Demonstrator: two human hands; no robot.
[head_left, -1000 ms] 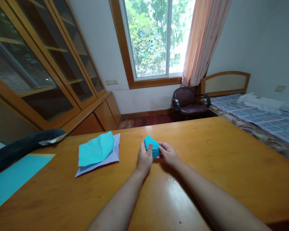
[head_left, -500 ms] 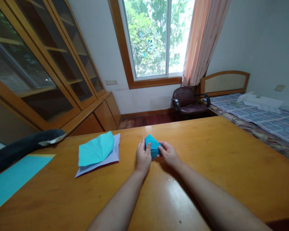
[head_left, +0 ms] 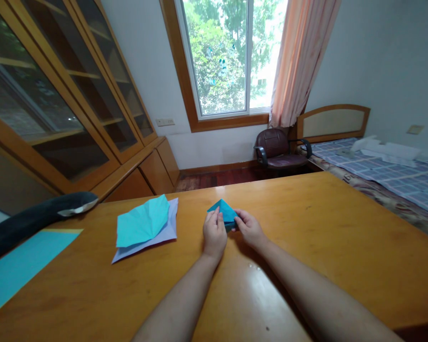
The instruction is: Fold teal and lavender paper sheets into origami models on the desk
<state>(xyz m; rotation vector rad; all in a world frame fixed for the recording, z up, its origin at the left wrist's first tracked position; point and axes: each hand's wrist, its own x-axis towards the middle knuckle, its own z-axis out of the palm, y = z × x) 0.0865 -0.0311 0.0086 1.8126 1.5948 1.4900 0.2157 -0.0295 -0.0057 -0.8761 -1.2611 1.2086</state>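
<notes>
A small piece of folded blue paper (head_left: 225,212) is held between both hands over the middle of the table. Its top comes to a point, and a darker layer shows along the lower edge. My left hand (head_left: 215,231) is closed on the paper's left side, with the thumb and fingers over its front. On the right corner, my right hand (head_left: 248,226) pinches it between thumb and fingers. The fingers behind the paper are partly hidden.
Left of my hands, a creased turquoise sheet (head_left: 141,223) lies on a lilac sheet (head_left: 171,228). Farther left are a flat blue sheet with a yellow edge (head_left: 24,266) and a dark, curved object (head_left: 39,216). A chair (head_left: 276,147) stands beyond the wooden table (head_left: 324,247).
My left fingers have moved over the paper's front. A flap now sticks out at the upper left, making the paper look wider. My right hand keeps its pinch.
</notes>
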